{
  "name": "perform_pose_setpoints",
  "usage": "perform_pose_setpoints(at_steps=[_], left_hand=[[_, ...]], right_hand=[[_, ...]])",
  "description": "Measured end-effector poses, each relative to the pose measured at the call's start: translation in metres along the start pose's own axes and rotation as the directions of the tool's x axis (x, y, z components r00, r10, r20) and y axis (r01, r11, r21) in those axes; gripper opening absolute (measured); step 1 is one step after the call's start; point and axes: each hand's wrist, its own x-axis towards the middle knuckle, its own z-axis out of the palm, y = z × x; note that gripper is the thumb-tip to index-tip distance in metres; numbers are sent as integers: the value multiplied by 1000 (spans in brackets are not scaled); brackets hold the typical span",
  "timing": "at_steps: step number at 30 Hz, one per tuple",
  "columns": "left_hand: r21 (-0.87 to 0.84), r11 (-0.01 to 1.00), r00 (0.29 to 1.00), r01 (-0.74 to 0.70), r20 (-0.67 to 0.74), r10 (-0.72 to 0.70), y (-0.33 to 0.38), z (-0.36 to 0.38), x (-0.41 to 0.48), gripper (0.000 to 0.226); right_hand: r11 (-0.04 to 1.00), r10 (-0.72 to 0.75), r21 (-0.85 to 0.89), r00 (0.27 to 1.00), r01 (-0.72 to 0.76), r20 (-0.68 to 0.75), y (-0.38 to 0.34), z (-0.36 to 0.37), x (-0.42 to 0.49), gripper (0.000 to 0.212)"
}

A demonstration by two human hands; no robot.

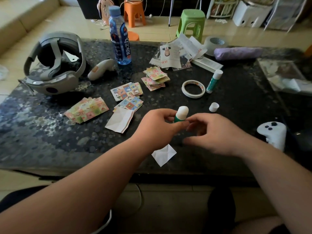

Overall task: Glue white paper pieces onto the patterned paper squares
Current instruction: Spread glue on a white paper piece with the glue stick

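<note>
My left hand grips an uncapped green glue stick upright, its white glue tip pointing up. My right hand is at the stick's base, fingertips pinching it. The stick's white cap lies on the table to the right. A small creased white paper square lies below my hands near the table's front edge. A larger white paper lies to the left. Several piles of patterned paper squares lie beyond: a pastel pile at left, cartoon squares in the middle, another pastel pile further back.
On the dark pebbled table sit a tape roll, a second capped glue stick, a water bottle, a headset, two controllers, printed paper scraps, a purple umbrella and clear tape.
</note>
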Motion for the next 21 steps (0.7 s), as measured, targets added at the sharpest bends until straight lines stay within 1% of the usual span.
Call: perform_pose_setpoints(at_steps=[2, 4, 7, 9, 10, 11, 12, 13, 14, 16, 18, 21], left_hand=[[-86, 996, 999, 11, 44, -7, 5, 6, 0, 11], [-122, 993, 996, 0, 94, 11, 6, 11, 1, 10], [-125, 992, 972, 18, 234, 12, 10, 8, 2, 24], [-117, 992, 965, 53, 261, -20, 10, -3, 5, 30], [-27, 999, 972, 35, 232, -28, 7, -11, 8, 30], [134, 991, 983, 0, 183, -24, 2, -17, 11, 28], [307, 951, 991, -27, 135, -15, -2, -23, 13, 27], [433, 901, 995, -39, 103, -6, -7, -27, 15, 25], [492, 870, 996, -40, 94, -7, -11, -30, 15, 23], [519, 854, 994, -43, 106, -14, -18, -29, 18, 19], [546, 836, 992, -49, 123, -22, -24, -26, 19, 21], [636, 771, 992, 1, 96, -80, -31, -23, 23, 40]], right_hand=[[992, -23, 124, 995, 34, -93, -2, 10, 1, 33], [978, 9, 208, 981, 31, -192, 1, 14, 3, 23], [986, 61, 169, 960, -14, -274, 6, 10, 8, 12], [983, 115, 170, 948, -66, -295, 13, 1, 10, 12], [980, 149, 174, 943, -99, -297, 17, -4, 11, 14], [974, 181, 186, 938, -129, -297, 22, -9, 13, 15], [968, 209, 201, 931, -153, -300, 28, -13, 15, 15], [962, 232, 213, 924, -172, -304, 33, -16, 17, 15], [956, 253, 223, 919, -190, -303, 37, -17, 18, 14], [945, 284, 250, 912, -213, -296, 42, -19, 22, 14], [938, 301, 263, 907, -226, -294, 45, -19, 25, 13], [933, 321, 258, 904, -250, -283, 50, -17, 30, 13]])
